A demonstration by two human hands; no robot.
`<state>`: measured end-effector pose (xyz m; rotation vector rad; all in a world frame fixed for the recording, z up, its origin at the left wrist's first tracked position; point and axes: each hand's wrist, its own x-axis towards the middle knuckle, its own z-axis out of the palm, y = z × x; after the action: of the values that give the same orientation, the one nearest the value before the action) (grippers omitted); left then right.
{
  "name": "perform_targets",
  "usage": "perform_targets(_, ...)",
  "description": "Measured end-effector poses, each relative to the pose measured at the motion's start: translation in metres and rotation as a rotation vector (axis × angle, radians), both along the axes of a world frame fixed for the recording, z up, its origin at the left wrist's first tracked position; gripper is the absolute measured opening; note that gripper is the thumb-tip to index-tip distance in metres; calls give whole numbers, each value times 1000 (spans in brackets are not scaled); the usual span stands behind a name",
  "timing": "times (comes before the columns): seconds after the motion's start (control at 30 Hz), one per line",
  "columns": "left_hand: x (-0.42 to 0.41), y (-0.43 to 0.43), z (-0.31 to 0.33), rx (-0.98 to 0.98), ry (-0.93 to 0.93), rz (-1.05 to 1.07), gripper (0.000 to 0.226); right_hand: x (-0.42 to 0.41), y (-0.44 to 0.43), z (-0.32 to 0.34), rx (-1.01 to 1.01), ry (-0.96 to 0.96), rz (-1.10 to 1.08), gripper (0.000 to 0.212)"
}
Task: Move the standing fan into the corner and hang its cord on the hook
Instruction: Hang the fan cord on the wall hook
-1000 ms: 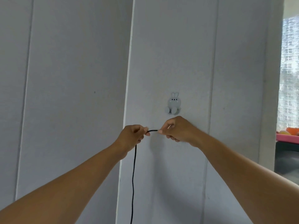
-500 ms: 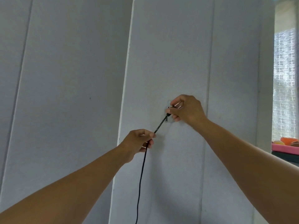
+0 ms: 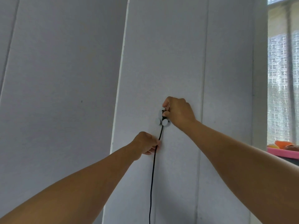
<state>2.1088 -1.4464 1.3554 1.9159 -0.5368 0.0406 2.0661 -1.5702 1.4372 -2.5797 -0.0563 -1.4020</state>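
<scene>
A thin black cord [image 3: 152, 175] runs up the grey wall panel from below the frame. My left hand [image 3: 145, 145] pinches it just under the small grey rabbit-shaped hook [image 3: 162, 121]. My right hand [image 3: 178, 111] holds the cord's upper end against the hook, covering the rabbit's upper part; only its two round feet show. The cord passes between those feet. The fan itself is out of view.
Grey wall panels meet in a corner [image 3: 119, 94] left of the hook. At the right edge is a window with a lace curtain [image 3: 282, 78], and below it a pink tray [image 3: 284, 151] with orange items.
My right hand lifted the cord's end from below the hook up onto it. My left hand slid under the hook, so the cord now runs nearly straight up.
</scene>
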Motion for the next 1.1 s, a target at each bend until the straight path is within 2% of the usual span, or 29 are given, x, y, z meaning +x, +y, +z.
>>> perform_targets(0.13, 1, -2, -3, 93, -16, -16, 16, 8, -1, -7, -102, 14, -65, 26)
perform_targets(0.23, 1, -2, -7, 62, -9, -49, 4, 11, -2, -7, -138, 32, -79, 32)
perform_targets(0.43, 1, -8, -12, 45, -46, -59, 16, 11, -3, -8, -167, -3, -75, 36)
perform_targets(0.63, 2, -11, -15, 1, -112, -37, 12, 9, -2, -8, -157, 1, -39, 34)
perform_targets(0.83, 7, -13, -24, 20, -111, -39, 30, 9, -5, -14, -187, 60, -23, 42)
perform_targets(1.1, 11, -6, -27, -2, -111, -25, 18, 4, -8, -19, -181, 63, -11, 39)
